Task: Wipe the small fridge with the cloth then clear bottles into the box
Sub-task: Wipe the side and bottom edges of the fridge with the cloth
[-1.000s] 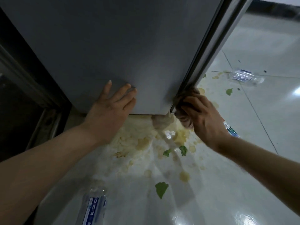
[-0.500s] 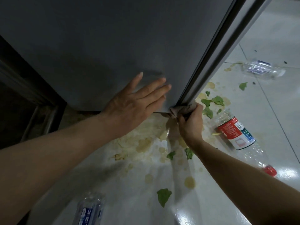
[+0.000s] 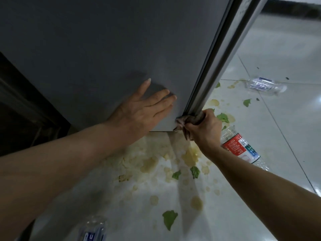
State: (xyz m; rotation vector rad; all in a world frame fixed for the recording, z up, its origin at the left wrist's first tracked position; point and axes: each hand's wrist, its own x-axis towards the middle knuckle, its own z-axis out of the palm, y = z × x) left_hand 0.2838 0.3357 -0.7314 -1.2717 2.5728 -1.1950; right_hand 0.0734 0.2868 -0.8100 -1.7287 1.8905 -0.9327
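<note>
The grey small fridge [image 3: 104, 49] fills the upper left of the head view, its front corner running down to the floor. My left hand [image 3: 144, 108] lies flat on the fridge's side panel, fingers straight. My right hand [image 3: 203, 127] grips a crumpled brownish cloth [image 3: 184, 121] pressed against the bottom of the fridge's corner edge. A red-labelled plastic bottle [image 3: 239, 148] lies on the floor just right of that hand. Another clear bottle with a blue label [image 3: 264, 85] lies farther back right. A third bottle with a blue label [image 3: 93, 230] lies at the bottom edge.
The white tiled floor [image 3: 278, 127] is smeared with yellowish spills [image 3: 149, 164] and scattered green leaf pieces [image 3: 170, 219] under and in front of the fridge. A dark opening [image 3: 20, 110] lies to the left. No box is in view.
My right hand with the cloth has slid from the fridge's lower edge round onto the corner bottom. My left hand has shifted right along the side panel. The view has moved closer.
</note>
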